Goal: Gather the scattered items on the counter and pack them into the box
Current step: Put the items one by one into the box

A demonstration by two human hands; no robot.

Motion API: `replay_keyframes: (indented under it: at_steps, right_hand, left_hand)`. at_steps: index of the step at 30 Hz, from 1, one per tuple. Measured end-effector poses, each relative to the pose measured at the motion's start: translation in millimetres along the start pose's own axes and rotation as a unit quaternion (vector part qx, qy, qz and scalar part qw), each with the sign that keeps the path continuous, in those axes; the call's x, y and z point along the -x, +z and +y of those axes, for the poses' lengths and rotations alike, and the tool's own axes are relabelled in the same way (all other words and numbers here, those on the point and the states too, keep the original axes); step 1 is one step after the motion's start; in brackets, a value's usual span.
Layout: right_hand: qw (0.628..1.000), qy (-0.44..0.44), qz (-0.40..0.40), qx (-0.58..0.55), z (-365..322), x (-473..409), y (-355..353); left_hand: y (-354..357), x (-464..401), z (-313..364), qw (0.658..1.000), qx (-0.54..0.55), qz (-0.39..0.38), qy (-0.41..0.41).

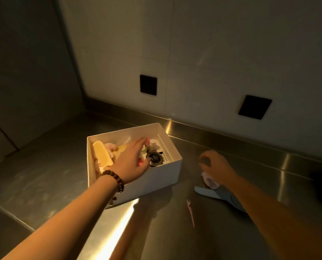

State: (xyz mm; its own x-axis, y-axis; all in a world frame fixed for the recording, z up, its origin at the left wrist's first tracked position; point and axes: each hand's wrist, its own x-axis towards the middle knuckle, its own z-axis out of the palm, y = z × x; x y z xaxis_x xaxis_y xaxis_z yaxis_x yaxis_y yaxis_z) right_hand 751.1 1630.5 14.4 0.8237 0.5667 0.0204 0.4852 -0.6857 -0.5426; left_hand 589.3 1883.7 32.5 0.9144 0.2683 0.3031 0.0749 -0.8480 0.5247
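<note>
Left hand (133, 158) open over the box (152, 177); right hand (212, 164) seemingly closed, should lift the blue comb (209, 193) cleanly off the table (175, 231).

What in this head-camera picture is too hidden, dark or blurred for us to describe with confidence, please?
- Box contents: the left hand covers the middle; small bottles behind it are blurred.
- Right hand: its grip faces away, so whether it holds anything is unclear.
- Pale pink item and blue item: partly under the right forearm, identity unclear.
- Thin pink object on the counter: too small and blurred.
</note>
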Motion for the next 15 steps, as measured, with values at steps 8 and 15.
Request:
replay_keyframes:
  at_steps: [8,15]
  right_hand:
    - [0.984,0.109,-0.090,0.111,74,25,31]
    - [0.976,0.040,-0.134,0.169,81,2,49]
  left_hand:
    - [98,17,64,0.990,-0.068,-0.070,0.103]
    - [151,40,63,0.982,-0.050,-0.162,0.086]
